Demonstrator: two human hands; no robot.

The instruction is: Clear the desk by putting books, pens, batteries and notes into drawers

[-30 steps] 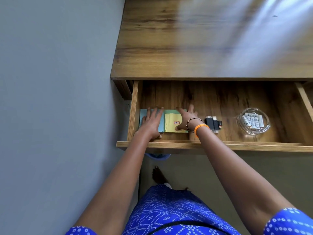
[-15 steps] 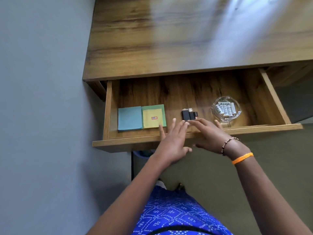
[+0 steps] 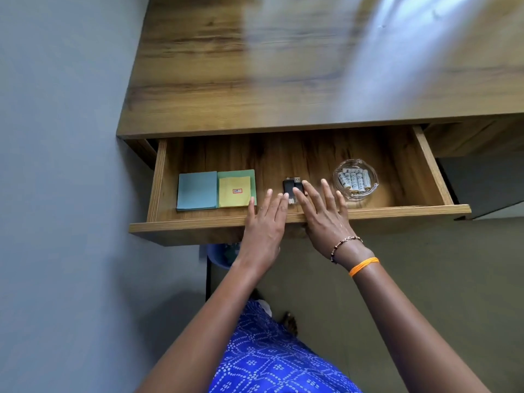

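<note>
Wood-grain desk top (image 3: 283, 80) filling the view from 11 to 2 o'clock, streaked with pale window light toward 1 o'clock. Grey-blue wall (image 3: 56, 165) running down the whole 9 o'clock side, meeting the desk's left edge. Dull olive floor (image 3: 425, 279) lying at 4 o'clock beneath the pulled-out drawer (image 3: 312, 154).

Sitting inside the drawer, from 9 toward 3 o'clock: a blue note pad (image 3: 197, 190) touching a green note pad (image 3: 237, 175), with a yellow note (image 3: 234, 192) lying on top of the green one; well apart from those, a black USB stick (image 3: 289, 186); then a glass dish (image 3: 368, 191) holding the batteries (image 3: 354, 180). Bare drawer floor stretching behind everything toward 12 o'clock, and again between the dish and the right wall.

Reaching over the drawer's front edge near centre: left hand (image 3: 265, 225) with fingers straight and spread, holding nothing, little finger just beside the green pad's corner; right hand (image 3: 323, 214) likewise flat and splayed, gripping nothing, fingertips overlapping the USB stick, contact not clear. Beaded bracelet (image 3: 344, 245) and orange band (image 3: 363, 265) circling the right wrist. Blue patterned clothing (image 3: 269, 364) showing at 6 o'clock.
</note>
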